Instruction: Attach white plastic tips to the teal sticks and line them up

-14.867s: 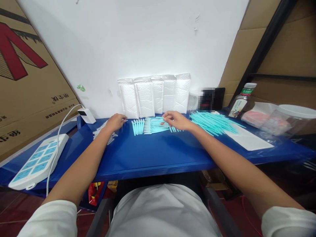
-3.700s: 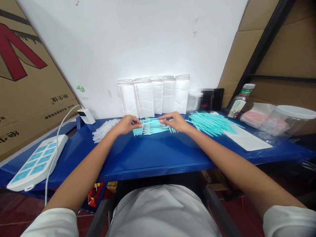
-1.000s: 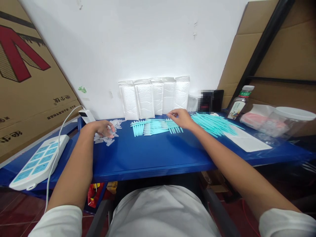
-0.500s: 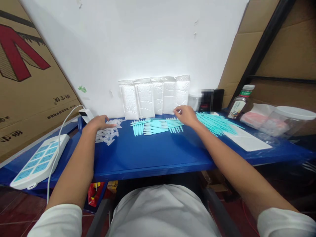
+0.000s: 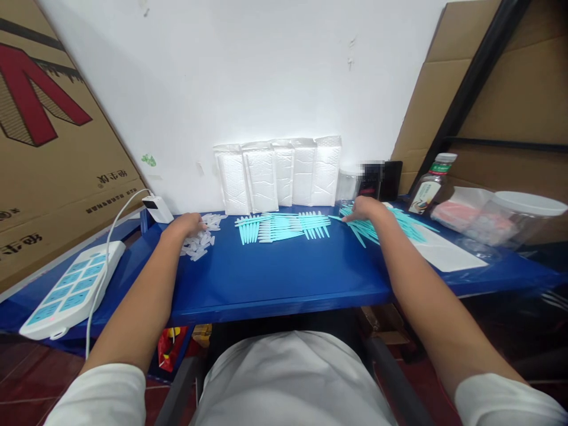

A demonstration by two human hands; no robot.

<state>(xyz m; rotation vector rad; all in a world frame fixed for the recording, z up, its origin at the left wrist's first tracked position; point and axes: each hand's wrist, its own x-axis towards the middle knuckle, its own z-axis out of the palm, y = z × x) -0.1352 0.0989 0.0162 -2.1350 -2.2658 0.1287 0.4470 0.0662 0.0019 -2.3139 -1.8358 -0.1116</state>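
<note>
My left hand (image 5: 189, 224) is at the pile of small clear plastic caps (image 5: 198, 244) on the left, its fingers drawn together; what they hold, if anything, is hidden. On the right, my right hand (image 5: 367, 208) reaches over a heap of slim teal sticks (image 5: 406, 226). Its thumb and fingertips close on a teal stick (image 5: 336, 218) at the heap's left edge. Between my hands lie stacked rows of teal sticks (image 5: 279, 227), many with clear caps on their ends, some lengthwise and some crosswise.
White padded mailers (image 5: 261, 180) lean on the wall behind the rows. A power strip (image 5: 73, 290) and a white charger (image 5: 158, 209) are at left. At right stand a bottle (image 5: 431, 184), a clear lidded tub (image 5: 523, 219), a clear jar (image 5: 348, 184) and a white sheet (image 5: 452, 255).
My right hand has moved right from the capped rows to the teal heap and closed on a stick. My left hand has shifted slightly right over the caps, its fingers drawing together.
</note>
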